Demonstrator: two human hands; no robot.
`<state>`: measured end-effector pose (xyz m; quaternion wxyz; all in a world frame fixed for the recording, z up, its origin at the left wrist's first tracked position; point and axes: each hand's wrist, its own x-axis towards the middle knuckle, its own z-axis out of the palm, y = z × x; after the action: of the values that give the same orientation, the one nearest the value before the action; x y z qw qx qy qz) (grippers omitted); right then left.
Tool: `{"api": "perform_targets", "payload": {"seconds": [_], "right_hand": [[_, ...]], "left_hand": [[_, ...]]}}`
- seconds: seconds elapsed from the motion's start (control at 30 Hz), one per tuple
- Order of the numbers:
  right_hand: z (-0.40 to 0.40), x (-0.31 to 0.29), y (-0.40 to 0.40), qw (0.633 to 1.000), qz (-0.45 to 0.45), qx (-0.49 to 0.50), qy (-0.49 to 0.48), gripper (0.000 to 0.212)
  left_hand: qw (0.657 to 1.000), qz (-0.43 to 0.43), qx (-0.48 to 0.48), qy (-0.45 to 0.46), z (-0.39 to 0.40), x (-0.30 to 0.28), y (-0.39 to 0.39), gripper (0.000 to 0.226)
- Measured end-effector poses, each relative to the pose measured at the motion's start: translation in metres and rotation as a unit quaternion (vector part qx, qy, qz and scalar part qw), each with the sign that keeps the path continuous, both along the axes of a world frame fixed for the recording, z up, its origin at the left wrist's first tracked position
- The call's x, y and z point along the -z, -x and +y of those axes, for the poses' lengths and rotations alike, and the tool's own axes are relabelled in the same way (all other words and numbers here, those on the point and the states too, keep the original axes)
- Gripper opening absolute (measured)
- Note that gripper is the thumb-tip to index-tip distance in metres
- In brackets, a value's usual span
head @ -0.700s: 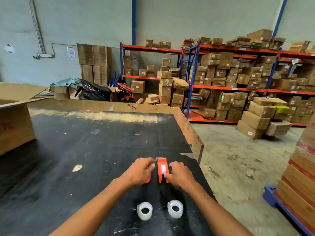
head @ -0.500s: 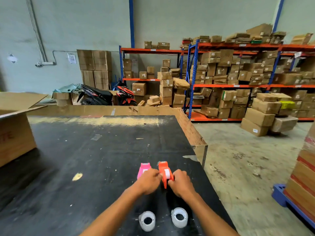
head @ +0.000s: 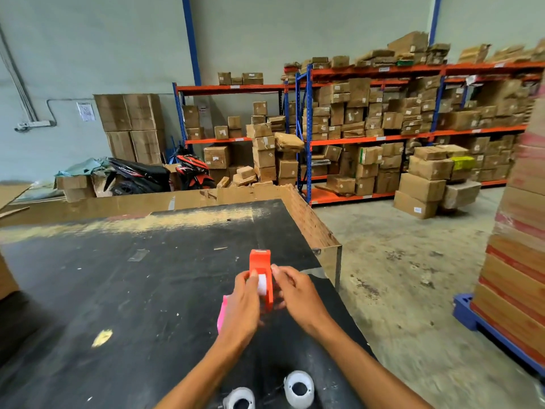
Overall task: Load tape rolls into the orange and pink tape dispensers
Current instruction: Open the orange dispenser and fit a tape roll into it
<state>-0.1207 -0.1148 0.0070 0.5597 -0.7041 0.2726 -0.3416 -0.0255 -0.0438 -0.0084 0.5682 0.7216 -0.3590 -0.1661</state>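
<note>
Above the black table [head: 132, 290] I hold the orange tape dispenser [head: 260, 262] between both hands, raised off the surface. My left hand [head: 243, 305] grips its left side and my right hand [head: 298, 293] pinches its right side. A white piece shows in the dispenser's middle between my fingers. The pink tape dispenser [head: 221, 315] lies on the table, mostly hidden behind my left hand. Two white tape rolls lie near the table's front edge: one roll [head: 240, 399] between my forearms and the other roll [head: 298, 388] just to its right.
The table's right edge [head: 324, 240] drops to a concrete floor. A cardboard box [head: 6, 281] stands at the table's far left. Stacked cartons on a blue pallet [head: 483, 317] rise at the right. Shelves of boxes line the back wall.
Both hands have lifted the orange dispenser up off the table and away from the pink one. The view has tilted, so the rolls sit lower in the frame.
</note>
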Motion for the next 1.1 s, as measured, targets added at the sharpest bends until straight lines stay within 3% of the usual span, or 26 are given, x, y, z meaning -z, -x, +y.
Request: {"api": "perform_targets", "payload": {"seconds": [0.17, 0.27, 0.43, 0.53, 0.6, 0.73, 0.9, 0.97, 1.03, 1.1], "right_hand": [[0.009, 0.003, -0.011, 0.999, -0.015, -0.043, 0.009, 0.021], [0.016, 0.008, -0.02, 0.997, -0.01, -0.057, 0.048, 0.013], [0.009, -0.003, -0.015, 0.998, 0.003, -0.006, 0.068, 0.022], [-0.019, -0.002, 0.002, 0.993, 0.089, 0.02, 0.07, 0.024], [-0.025, 0.012, 0.002, 0.973, 0.197, 0.029, 0.115, 0.033], [-0.008, 0.045, -0.019, 0.887, 0.4, 0.055, 0.224, 0.044], [-0.003, 0.052, -0.025, 0.822, 0.451, 0.09, 0.338, 0.051], [-0.006, 0.039, -0.016, 0.85, 0.412, 0.096, 0.313, 0.051], [-0.009, 0.026, -0.001, 0.923, 0.288, 0.061, 0.246, 0.047], [-0.007, 0.013, 0.016, 0.98, 0.148, -0.039, 0.125, 0.044]], "left_hand": [[0.998, 0.064, -0.021, 0.001, 0.011, -0.017, 0.003, 0.049], [0.998, 0.028, -0.054, -0.017, 0.019, -0.021, 0.0, 0.047], [0.992, 0.024, -0.121, -0.038, 0.03, -0.03, -0.02, 0.042], [0.988, 0.058, -0.139, -0.04, 0.044, -0.035, -0.049, 0.034], [0.987, 0.103, -0.116, -0.034, 0.048, -0.037, -0.051, 0.036], [0.986, 0.16, -0.037, 0.005, 0.043, -0.036, -0.02, 0.031], [0.975, 0.221, 0.021, 0.011, 0.052, -0.023, -0.01, 0.038], [0.978, 0.21, 0.015, 0.005, 0.053, -0.019, -0.011, 0.04], [0.978, 0.207, 0.014, 0.005, 0.052, -0.017, -0.008, 0.044], [0.978, 0.207, 0.021, 0.001, 0.048, -0.017, 0.0, 0.042]]}}
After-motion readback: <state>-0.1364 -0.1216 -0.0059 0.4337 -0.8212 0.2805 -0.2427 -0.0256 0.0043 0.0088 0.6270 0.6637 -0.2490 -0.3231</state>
